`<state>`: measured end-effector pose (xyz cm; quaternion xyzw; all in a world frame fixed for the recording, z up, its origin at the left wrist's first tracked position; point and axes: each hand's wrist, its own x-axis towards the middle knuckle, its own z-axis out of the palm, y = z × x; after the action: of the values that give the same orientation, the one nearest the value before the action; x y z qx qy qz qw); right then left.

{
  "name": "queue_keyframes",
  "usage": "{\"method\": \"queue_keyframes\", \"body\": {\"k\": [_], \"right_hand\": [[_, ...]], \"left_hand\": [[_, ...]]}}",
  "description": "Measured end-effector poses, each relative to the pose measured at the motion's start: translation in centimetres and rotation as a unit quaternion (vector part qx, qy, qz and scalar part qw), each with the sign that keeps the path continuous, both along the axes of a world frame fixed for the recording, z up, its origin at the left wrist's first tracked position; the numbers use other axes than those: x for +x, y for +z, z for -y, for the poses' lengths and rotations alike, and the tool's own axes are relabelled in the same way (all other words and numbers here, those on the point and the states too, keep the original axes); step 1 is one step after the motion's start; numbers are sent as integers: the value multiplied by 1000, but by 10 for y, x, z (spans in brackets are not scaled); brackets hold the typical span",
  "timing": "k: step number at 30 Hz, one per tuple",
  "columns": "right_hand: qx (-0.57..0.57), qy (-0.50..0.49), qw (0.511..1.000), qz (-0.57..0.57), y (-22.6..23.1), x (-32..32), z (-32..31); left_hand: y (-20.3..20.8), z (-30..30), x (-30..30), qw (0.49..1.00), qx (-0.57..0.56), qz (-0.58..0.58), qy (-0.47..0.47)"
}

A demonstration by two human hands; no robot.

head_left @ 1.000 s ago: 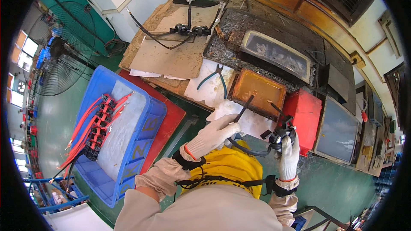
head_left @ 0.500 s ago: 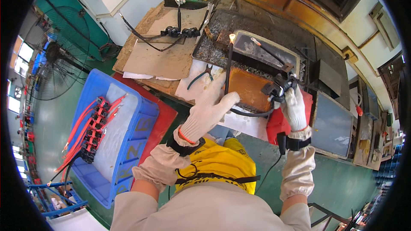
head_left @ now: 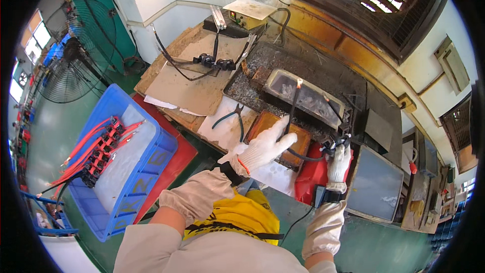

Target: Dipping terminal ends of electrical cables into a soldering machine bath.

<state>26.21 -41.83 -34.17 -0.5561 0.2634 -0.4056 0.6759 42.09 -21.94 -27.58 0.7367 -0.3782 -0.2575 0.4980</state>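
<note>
Workbench (head_left: pixel 188 120), two gloved hands (head_left: pixel 265 147) (head_left: pixel 339 167), apparently one black cable assembly (head_left: pixel 330 145) held

One pair of pliers (head_left: pixel 238 111), two gloves (head_left: pixel 266 149)

A second earlier, the end of the black cable (head_left: pixel 294 103) hung over the amber tray (head_left: pixel 302 140); it has since gone farther toward the workbench's (head_left: pixel 308 65) far edge, and its coppery tip (head_left: pixel 299 82) now stands above the rectangular framed pot (head_left: pixel 316 103). A second cable end (head_left: pixel 332 107) has likewise come over the pot's right part. The left hand (head_left: pixel 268 144) has advanced from the workbench's near edge to the tray's near left corner. The right hand (head_left: pixel 337 167) has carried the black connector (head_left: pixel 333 144) from beside the red box (head_left: pixel 318 174) to its far edge.
</note>
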Motion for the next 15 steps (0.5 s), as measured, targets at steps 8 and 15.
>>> {"method": "queue_keyframes", "body": {"k": [8,15], "right_hand": [[-7,-80,994,-70,6,1,2],[-25,-87,988,-128,11,7,3]], "left_hand": [[-8,19,7,996,-32,-81,4],[-4,31,19,989,-46,-141,-4]]}}
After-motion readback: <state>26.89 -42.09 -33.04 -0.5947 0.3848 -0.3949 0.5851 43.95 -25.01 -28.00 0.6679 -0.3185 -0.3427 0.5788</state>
